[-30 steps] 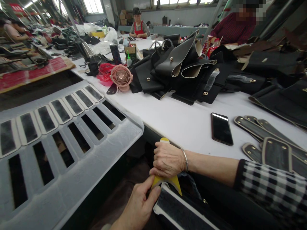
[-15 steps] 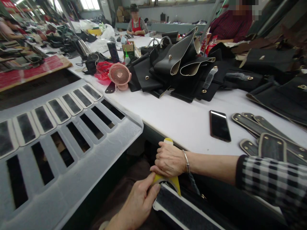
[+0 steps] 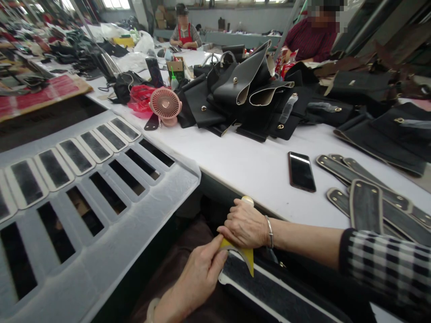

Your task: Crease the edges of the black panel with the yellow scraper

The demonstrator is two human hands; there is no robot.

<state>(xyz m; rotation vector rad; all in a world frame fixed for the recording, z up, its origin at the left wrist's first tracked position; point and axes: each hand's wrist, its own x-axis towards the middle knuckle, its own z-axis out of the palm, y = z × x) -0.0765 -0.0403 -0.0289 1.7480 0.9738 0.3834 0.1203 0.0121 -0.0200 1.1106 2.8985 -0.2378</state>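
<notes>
My right hand is closed around a yellow scraper tool, its blade pointing down onto the end of a black strap piece with a white border that lies across my lap. My left hand comes up from below and pinches the lower edge of the yellow tool and the strap's end with thumb and fingers. A metal bracelet sits on my right wrist, and the sleeve is checked black and white.
A white template sheet with rows of slots and black strips lies at left. On the white table are a phone, several finished straps, a pink fan and heaped black leather pieces. Other people sit at the far end.
The view has shifted slightly; both hands and the yellow tool sit a little further right and lower along the strap. The grip of both hands is unchanged.
</notes>
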